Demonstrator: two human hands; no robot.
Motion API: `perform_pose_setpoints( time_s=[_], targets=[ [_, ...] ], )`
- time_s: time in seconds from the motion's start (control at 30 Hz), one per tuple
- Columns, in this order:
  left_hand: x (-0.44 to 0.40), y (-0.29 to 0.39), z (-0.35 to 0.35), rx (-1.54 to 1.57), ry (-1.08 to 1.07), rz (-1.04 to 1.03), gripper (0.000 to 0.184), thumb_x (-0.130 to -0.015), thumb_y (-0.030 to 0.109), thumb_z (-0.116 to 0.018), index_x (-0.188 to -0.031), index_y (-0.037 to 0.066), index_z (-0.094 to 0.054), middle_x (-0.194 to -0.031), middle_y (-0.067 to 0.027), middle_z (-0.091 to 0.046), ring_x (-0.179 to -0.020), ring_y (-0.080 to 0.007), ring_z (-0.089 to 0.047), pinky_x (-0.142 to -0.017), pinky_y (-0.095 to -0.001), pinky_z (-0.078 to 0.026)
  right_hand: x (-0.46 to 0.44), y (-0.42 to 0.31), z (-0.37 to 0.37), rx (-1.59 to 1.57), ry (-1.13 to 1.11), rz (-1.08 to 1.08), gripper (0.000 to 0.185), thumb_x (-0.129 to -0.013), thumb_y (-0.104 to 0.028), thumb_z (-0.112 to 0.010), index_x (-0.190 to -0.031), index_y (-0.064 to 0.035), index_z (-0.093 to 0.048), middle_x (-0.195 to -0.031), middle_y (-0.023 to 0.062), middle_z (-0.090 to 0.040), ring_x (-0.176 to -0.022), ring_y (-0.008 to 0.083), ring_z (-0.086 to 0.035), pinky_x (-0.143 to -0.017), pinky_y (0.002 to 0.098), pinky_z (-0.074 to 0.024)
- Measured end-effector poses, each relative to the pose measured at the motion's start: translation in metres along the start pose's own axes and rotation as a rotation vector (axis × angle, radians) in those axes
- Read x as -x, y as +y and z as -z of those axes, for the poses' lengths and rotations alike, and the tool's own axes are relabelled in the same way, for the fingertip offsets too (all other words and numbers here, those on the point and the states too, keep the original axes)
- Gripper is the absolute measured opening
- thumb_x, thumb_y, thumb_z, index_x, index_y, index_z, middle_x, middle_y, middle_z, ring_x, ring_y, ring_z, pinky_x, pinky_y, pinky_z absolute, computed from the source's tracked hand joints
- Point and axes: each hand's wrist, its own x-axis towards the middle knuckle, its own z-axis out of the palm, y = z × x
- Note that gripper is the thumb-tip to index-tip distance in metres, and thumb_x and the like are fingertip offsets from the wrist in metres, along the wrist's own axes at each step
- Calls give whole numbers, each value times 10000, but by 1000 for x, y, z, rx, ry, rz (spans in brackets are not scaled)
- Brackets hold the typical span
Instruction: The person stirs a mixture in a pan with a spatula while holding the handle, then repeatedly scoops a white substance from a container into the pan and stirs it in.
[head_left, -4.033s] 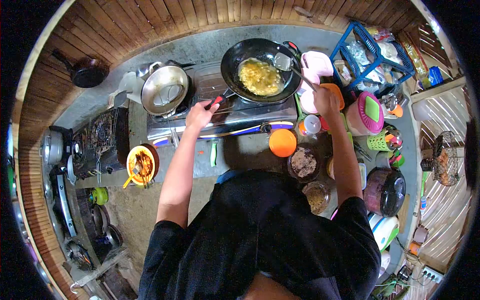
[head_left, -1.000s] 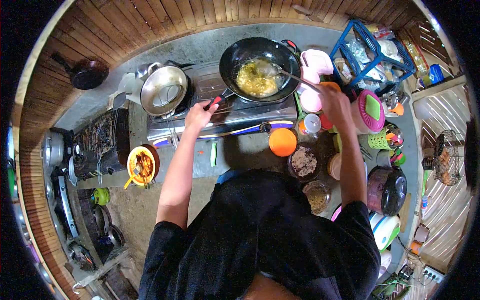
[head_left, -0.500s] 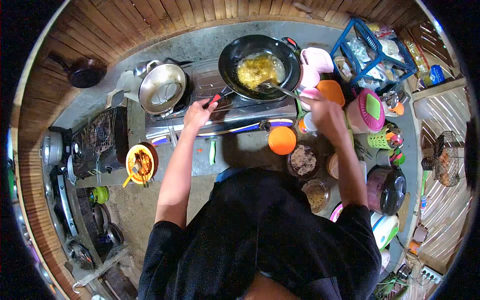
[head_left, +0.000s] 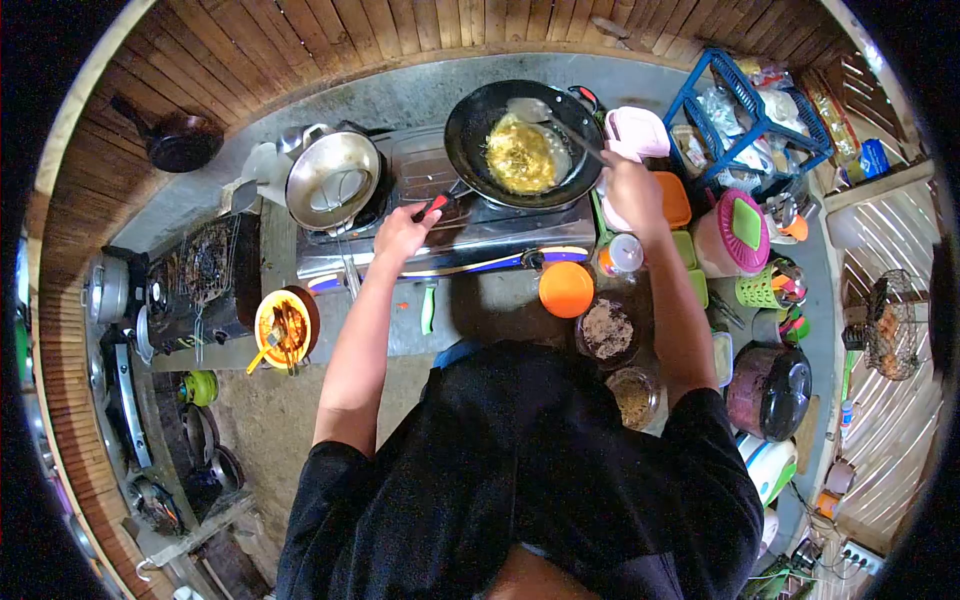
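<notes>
A black wok [head_left: 475,120] stands on the right side of the gas stove [head_left: 425,165], with yellow food [head_left: 523,155] bubbling in liquid inside it. My left hand [head_left: 402,236] is closed on the wok's red and black handle [head_left: 432,208]. In my right hand [head_left: 633,190] is the handle of a metal spatula [head_left: 528,110], whose blade is over the far part of the wok, beyond the food. A steel pan [head_left: 330,180] with a wire tool in it sits on the stove's left side.
An orange lid [head_left: 566,290], a bowl of crumbly food [head_left: 607,330] and a green-handled knife [head_left: 428,309] lie nearer to me. Left is a yellow bowl [head_left: 264,322] with sauce. Plastic containers [head_left: 637,130], a blue rack [head_left: 748,130] and a dark pot [head_left: 770,390] stand right.
The spatula blade has moved from the near side of the food to the wok's far side. My right hand has moved up and slightly left. My left hand keeps its hold.
</notes>
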Motion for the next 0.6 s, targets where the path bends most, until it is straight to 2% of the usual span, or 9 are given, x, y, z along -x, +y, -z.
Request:
perform_pose_setpoints(
  time_s=[0.07, 0.13, 0.17, 0.23, 0.27, 0.33, 0.43, 0.5, 0.6],
  targets=[
    [3, 4, 3, -9, 2, 12, 531, -841, 563, -638, -1210, 184, -670, -1136, -192, -669, -1095, -342, -629, -940, -414, -481, -6, 27, -4, -28, 4, -51, 258, -854, -141, -575, -1087, -52, -641, -900, 187, -688, -831, 373, -675, -757, 489, -527],
    [2, 5, 3, -19, 8, 24, 526, -841, 562, -637, -1208, 187, -672, -1139, -191, -668, -1096, -341, -629, -939, -415, -481, -15, 59, -24, -70, 28, -90, 326, -895, -175, -571, -1212, -129, -635, -963, 232, -672, -904, 394, -653, -787, 485, -510],
    [-1, 1, 1, -35, -3, 27, 527, -840, 572, -627, -1231, 219, -657, -1135, -174, -674, -1091, -335, -633, -936, -423, -486, -20, 72, -35, -70, 28, -90, 326, -895, -175, -571, -1212, -129, -635, -963, 232, -672, -904, 394, -653, -787, 485, -510],
    [1, 4, 2, -52, -16, 30, 531, -839, 582, -617, -1253, 251, -642, -1132, -157, -681, -1086, -329, -637, -933, -431, -491, -29, 91, -55, -126, -15, -73, 315, -872, -189, -591, -1172, -105, -639, -959, 168, -692, -860, 390, -664, -776, 495, -521],
    [4, 8, 5, -28, -22, 36, 535, -836, 574, -630, -1234, 219, -656, -1134, -174, -676, -1092, -333, -633, -935, -421, -486, -31, 95, -67, -126, -14, -75, 315, -872, -189, -591, -1172, -105, -639, -959, 168, -692, -860, 390, -664, -776, 495, -521],
    [5, 10, 6, -7, -26, 38, 540, -832, 566, -644, -1215, 186, -669, -1136, -190, -670, -1098, -337, -630, -937, -412, -481, -36, 81, -71, -148, -92, 53, 314, -879, -171, -571, -1175, -100, -649, -924, 196, -688, -867, 389, -665, -785, 492, -523],
    [3, 6, 3, -28, -2, 17, 554, -832, 567, -642, -1218, 171, -667, -1130, -202, -670, -1099, -339, -629, -939, -406, -477, -24, 17, -35, -97, -174, -4, 314, -877, -140, -552, -1168, -100, -662, -875, 223, -680, -850, 394, -667, -792, 500, -522],
    [2, 4, 2, -9, -27, 36, 497, -844, 562, -621, -1235, 257, -656, -1098, -168, -690, -1072, -326, -644, -923, -429, -492, -14, -8, -25, -78, -157, 10, 330, -868, -112, -540, -1172, -109, -669, -881, 232, -675, -828, 395, -671, -782, 506, -528],
    [-1, 1, -1, -15, -11, 22, 489, -846, 553, -622, -1234, 257, -658, -1095, -169, -691, -1072, -329, -643, -921, -428, -492, 6, -30, -11, -87, -112, 145, 373, -842, -94, -542, -1194, -104, -664, -905, 231, -669, -801, 388, -676, -747, 499, -544]
  ],
)
